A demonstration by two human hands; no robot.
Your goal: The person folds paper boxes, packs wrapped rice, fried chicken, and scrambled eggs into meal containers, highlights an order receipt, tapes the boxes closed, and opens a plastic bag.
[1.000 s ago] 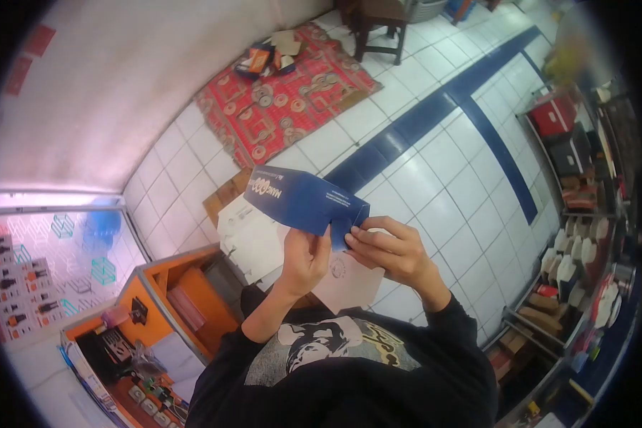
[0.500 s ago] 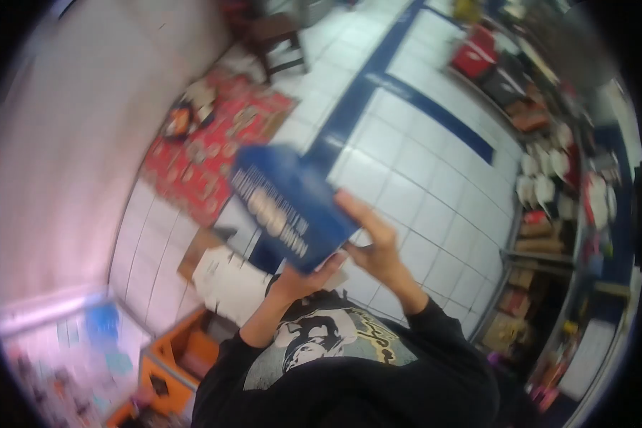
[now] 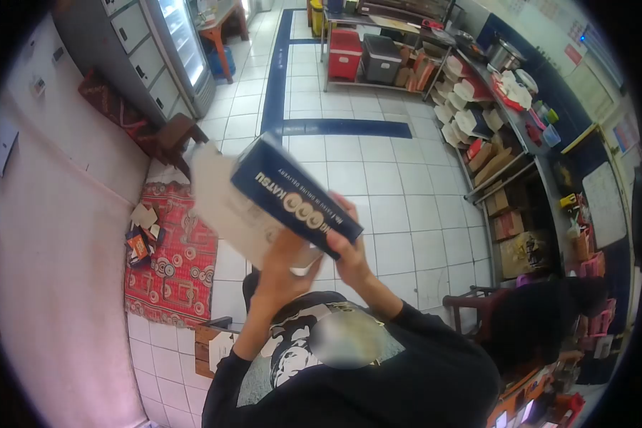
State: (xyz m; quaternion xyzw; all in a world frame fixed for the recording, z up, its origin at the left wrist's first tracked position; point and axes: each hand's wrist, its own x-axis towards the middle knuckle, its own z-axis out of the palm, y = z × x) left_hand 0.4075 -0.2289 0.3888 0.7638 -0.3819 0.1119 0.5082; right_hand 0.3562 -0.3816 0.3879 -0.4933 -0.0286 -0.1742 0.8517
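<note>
Between my hands is a dark blue cardboard food box with white and cream lettering that includes "KATSU". A pale, blurred cardboard flap spreads out on its left side. My right hand grips the near right end, thumb on the printed side and fingers on the far side. My left hand is closed on the lower edge, by the pale cardboard; some of its fingertips are hidden. The box is tilted in front of my chest, above the tiled floor.
A red patterned mat with loose cartons lies at left, near a brown chair. Shelves with stacked white boxes line the right. A red cool box stands far ahead. A person in black is at lower right.
My view has swung to the right and up. The box has turned in my hands, and its pale flap now shows spread to the left. Both hands stay on it.
</note>
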